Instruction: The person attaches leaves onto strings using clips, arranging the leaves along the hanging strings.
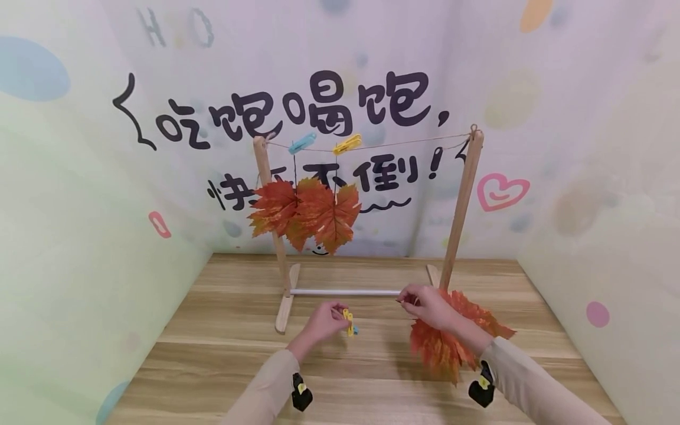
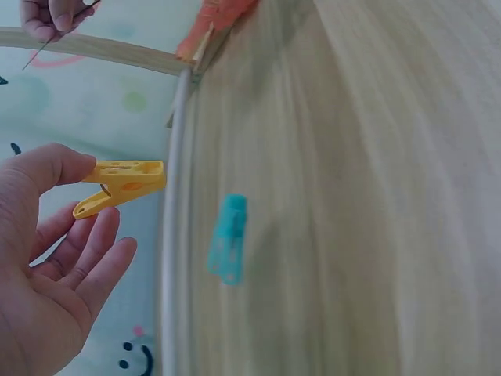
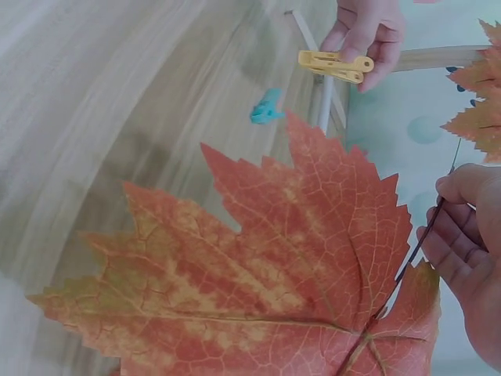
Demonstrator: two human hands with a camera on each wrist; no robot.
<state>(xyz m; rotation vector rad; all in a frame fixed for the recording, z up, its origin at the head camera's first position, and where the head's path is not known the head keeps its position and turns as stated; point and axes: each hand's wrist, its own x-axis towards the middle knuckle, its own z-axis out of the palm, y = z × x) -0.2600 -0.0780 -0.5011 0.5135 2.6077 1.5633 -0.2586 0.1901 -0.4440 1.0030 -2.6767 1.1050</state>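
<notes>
My left hand (image 1: 322, 321) pinches a yellow clothespin (image 2: 125, 182) between thumb and fingers, above the table. Below it on the wood lies a blue clothespin (image 2: 228, 239). My right hand (image 1: 427, 304) pinches the dark stem of a red-orange maple leaf (image 3: 266, 274), whose blade hangs under the wrist; in the head view the forearm covers part of the red foliage. On a string between two wooden posts hang two other maple leaves (image 1: 332, 215), one from a blue clothespin (image 1: 303, 143), the other from a yellow clothespin (image 1: 347, 144).
The rack's left post (image 1: 262, 159) and right post (image 1: 462, 206) stand on wooden feet, joined low down by a white rod (image 1: 345, 292). A printed cloth wall (image 1: 531, 118) encloses the wooden table (image 1: 228, 354) at the back and sides.
</notes>
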